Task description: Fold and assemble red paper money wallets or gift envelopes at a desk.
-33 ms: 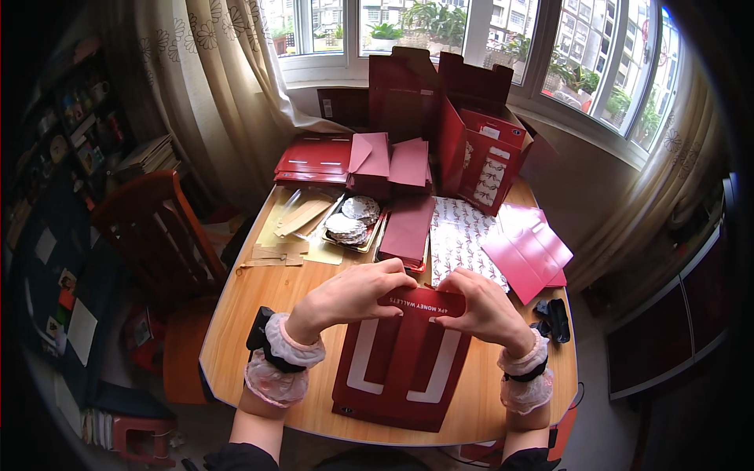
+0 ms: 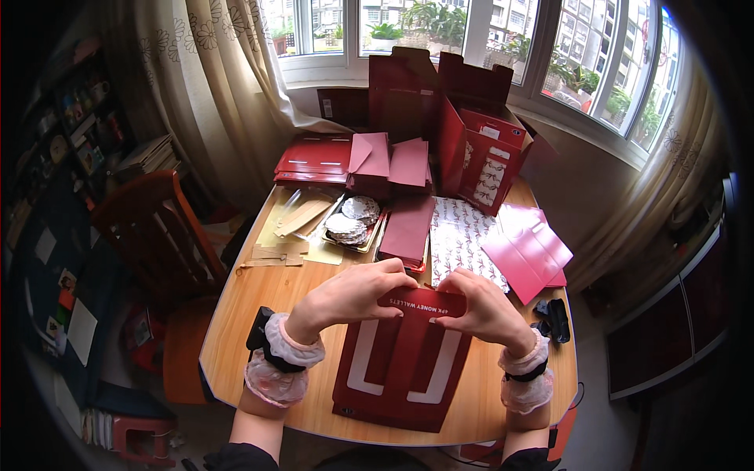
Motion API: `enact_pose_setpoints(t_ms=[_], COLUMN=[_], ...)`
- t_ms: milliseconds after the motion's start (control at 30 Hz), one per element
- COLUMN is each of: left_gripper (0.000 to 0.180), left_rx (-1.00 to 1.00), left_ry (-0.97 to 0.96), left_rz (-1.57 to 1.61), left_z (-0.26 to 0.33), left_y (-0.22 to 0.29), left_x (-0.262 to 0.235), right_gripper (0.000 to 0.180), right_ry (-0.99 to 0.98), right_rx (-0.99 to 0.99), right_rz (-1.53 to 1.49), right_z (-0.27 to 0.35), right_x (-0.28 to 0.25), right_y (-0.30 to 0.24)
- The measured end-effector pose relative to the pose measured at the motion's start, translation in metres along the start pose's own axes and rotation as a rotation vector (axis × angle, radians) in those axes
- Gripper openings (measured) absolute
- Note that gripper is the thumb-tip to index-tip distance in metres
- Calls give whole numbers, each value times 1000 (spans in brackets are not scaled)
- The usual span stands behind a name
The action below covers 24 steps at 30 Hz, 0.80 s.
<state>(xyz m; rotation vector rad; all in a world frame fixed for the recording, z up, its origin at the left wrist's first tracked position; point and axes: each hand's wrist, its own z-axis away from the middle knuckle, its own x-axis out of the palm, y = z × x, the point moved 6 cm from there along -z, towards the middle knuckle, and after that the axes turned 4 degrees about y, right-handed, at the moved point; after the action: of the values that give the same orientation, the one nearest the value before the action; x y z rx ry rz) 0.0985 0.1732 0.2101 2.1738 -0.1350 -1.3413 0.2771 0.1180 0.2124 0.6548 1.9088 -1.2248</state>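
A dark red cardboard package (image 2: pixel 404 357) with two white L-shaped panels lies at the near side of the table, its printed edge away from me. My left hand (image 2: pixel 349 297) pinches the far left corner, thumb on top and fingers curled over the edge. At the far right corner my right hand (image 2: pixel 488 308) holds the same edge in a similar pinch. The fingertips under the card are hidden. Just beyond the hands sits a stack of dark pink envelopes (image 2: pixel 408 228). White patterned paper (image 2: pixel 463 235) lies beside that stack.
Round patterned stickers or tags (image 2: pixel 346 228) fill a tray, with tan paper strips (image 2: pixel 302 217) to its left. Red card sleeves (image 2: pixel 314 158), pink envelopes (image 2: pixel 389 161) and a tall red box (image 2: pixel 487 149) stand behind. Glossy pink sheets (image 2: pixel 528 253) and a black object (image 2: pixel 554 319) lie right.
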Motion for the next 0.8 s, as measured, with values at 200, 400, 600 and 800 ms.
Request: enact_pose_setpoints(t_ms=[200, 400, 600, 800], left_gripper=[49, 50, 49, 47], left_rx=[17, 43, 58, 70], left_ry=[39, 15, -12, -46], left_rz=[32, 44, 15, 27], left_z=[-2, -6, -10, -9], left_y=[3, 13, 15, 18], left_x=[-4, 2, 14, 14], right_gripper=[26, 19, 11, 11], right_ry=[22, 36, -3, -15], right_rx=[131, 228, 258, 252], right_rz=[-438, -402, -519, -512], right_z=[-1, 0, 1, 2], right_x=[0, 6, 10, 11], right_y=[6, 13, 8, 7])
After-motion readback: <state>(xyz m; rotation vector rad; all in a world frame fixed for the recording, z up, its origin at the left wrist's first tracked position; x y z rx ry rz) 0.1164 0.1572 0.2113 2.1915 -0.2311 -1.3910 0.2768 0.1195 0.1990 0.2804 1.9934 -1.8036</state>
